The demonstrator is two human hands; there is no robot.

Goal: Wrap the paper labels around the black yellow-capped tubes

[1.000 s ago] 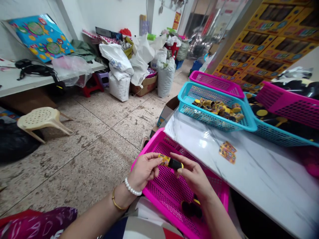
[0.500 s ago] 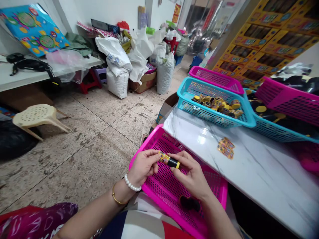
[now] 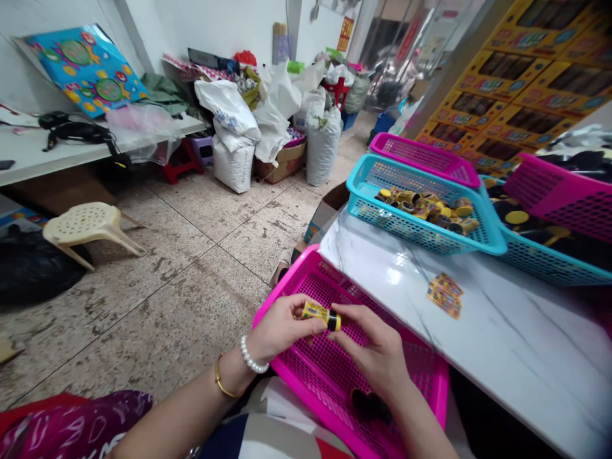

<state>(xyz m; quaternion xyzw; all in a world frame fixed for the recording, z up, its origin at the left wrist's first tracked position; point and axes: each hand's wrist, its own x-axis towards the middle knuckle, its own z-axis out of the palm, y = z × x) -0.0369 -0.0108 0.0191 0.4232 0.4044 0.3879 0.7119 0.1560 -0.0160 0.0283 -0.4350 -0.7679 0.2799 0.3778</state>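
Observation:
Between my left hand (image 3: 287, 326) and my right hand (image 3: 375, 347) is a small cylinder (image 3: 321, 315) with a yellow printed label and a black end. My left fingers pinch its labelled part, and my right fingertips touch its black end. Both hands are over a bright pink mesh basket (image 3: 306, 357) resting on my lap. Some small dark objects (image 3: 370, 406) lie in that basket, partly hidden by my right wrist. A pearl bracelet (image 3: 251, 355) and a gold bangle (image 3: 222, 377) circle my left wrist.
A white marble table (image 3: 507, 331) runs to the right, with yellow printed labels (image 3: 444, 295) on it. A teal basket (image 3: 377, 213) holds several yellow-and-black cylinders. Further baskets stand behind it. Stuffed sacks and boxes line the far wall.
The cylinder has turned in my fingers, with its black end now showing shorter and facing right. My hands have come closer together, and the view has shifted slightly.

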